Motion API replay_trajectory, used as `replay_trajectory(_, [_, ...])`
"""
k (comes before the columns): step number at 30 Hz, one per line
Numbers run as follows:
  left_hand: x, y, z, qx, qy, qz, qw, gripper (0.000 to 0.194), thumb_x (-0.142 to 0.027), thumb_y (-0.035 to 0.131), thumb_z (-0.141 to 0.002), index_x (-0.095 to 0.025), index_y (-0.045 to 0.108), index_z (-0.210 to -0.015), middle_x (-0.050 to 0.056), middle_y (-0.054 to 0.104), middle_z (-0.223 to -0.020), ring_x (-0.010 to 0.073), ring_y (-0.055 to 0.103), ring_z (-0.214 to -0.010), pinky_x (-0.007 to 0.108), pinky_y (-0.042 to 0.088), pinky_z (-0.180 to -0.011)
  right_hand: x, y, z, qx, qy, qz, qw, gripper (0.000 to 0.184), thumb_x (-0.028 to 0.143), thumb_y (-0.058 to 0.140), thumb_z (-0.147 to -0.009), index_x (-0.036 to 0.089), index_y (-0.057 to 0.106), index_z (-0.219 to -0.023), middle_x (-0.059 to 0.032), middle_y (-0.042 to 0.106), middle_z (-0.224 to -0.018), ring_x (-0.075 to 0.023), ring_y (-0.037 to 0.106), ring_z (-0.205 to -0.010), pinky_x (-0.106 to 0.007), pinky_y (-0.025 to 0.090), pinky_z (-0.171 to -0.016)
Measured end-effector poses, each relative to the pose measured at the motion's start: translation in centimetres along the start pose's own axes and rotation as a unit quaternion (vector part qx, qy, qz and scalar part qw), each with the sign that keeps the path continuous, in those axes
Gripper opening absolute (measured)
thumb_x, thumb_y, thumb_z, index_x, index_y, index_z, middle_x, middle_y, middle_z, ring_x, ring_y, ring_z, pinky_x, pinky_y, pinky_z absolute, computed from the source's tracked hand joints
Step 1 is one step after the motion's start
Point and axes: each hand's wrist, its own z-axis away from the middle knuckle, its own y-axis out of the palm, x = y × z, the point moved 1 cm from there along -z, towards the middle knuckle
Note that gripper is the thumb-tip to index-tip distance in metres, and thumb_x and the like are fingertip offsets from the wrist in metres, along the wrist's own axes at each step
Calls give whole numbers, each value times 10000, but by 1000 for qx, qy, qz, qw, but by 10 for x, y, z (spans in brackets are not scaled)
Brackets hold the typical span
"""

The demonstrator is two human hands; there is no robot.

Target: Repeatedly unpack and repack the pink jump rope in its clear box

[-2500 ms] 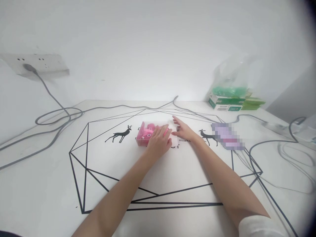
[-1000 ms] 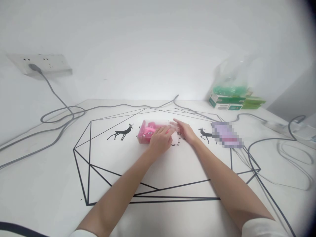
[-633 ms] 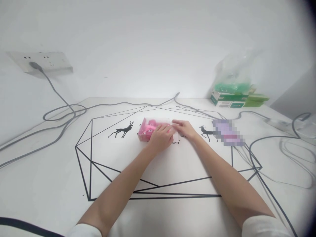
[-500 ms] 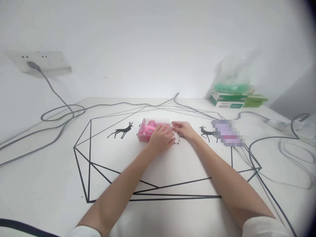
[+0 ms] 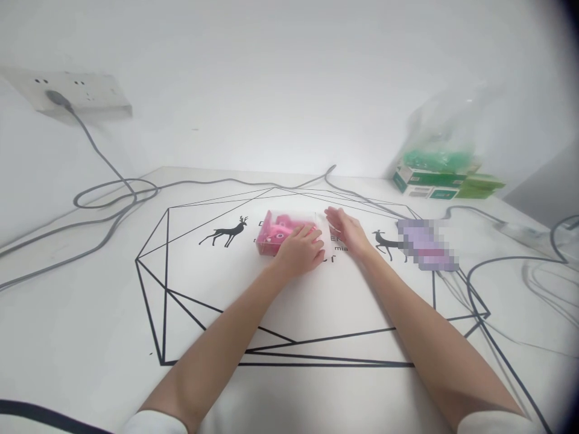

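A small clear plastic box (image 5: pixel 268 238) with pink contents lies on the white tabletop in the middle of the view. Its contents look like a pink figure with a round eye mark; the rest is hidden. My left hand (image 5: pixel 299 250) lies over the box's right part, fingers curled across its top and near side, holding it. Beside the box's right end is my right hand (image 5: pixel 347 232), fingers stretched out and slightly bent, with nothing visible in it. Whether its fingertips touch the box's end, I cannot tell.
A purple, pixelated flat object (image 5: pixel 425 244) lies to the right, near grey cables (image 5: pixel 479 265). Green-and-white boxes (image 5: pixel 427 184) and a clear plastic bag (image 5: pixel 446 132) stand at the back right. A wall socket (image 5: pixel 85 93) with a plugged-in cable is at left.
My right hand has moved slightly away from the box's right end and turned more on its side. My left hand stays on the box. The whole view has shifted slightly.
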Motion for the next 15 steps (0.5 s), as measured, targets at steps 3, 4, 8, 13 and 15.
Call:
replay_trajectory(3, [1,-1,0,4,4,15,1000,256,-177,470,-956,-171,692,-830,94,679,-1150,271,575,-1206,441,457,-1045,-3,4,-3,-13,0,-25,1000,501,578,414,-977,248,622,-1293,-84,509,-1496,-223,426,-1420,-399,395,-1135])
replay_trajectory(4, [1,-1,-1,4,0,15,1000,249,-152,467,-949,-169,690,-839,99,678,-1144,272,577,-1202,448,460,-1042,-4,6,-3,-15,-2,-28,999,504,577,407,-978,253,613,-1304,-80,497,-1506,-223,419,-1425,-397,396,-1135])
replay_trajectory(8, [2,2,-3,3,-9,25,1000,208,-122,489,-926,-165,677,-847,104,678,-1106,279,581,-1199,466,459,-1050,-6,13,-5,-31,-1,-38,999,532,571,358,-987,274,536,-1391,-47,427,-1558,-211,418,-1426,-379,394,-1143])
replay_trajectory(13, [8,-10,1,19,20,47,999,233,-191,444,-976,-176,676,-962,104,650,-1230,262,554,-1258,448,439,-1081,-13,21,-3,-34,-16,-58,998,600,576,353,-984,211,487,-1441,-76,401,-1569,-187,415,-1426,-337,383,-1153])
replay_trajectory(15, [11,-18,5,27,20,41,999,261,-255,431,-1003,-188,657,-1115,108,612,-1325,268,543,-1271,467,431,-1080,-15,25,-1,-30,-32,-42,998,614,595,402,-964,204,514,-1424,-75,434,-1548,-204,449,-1404,-351,392,-1149])
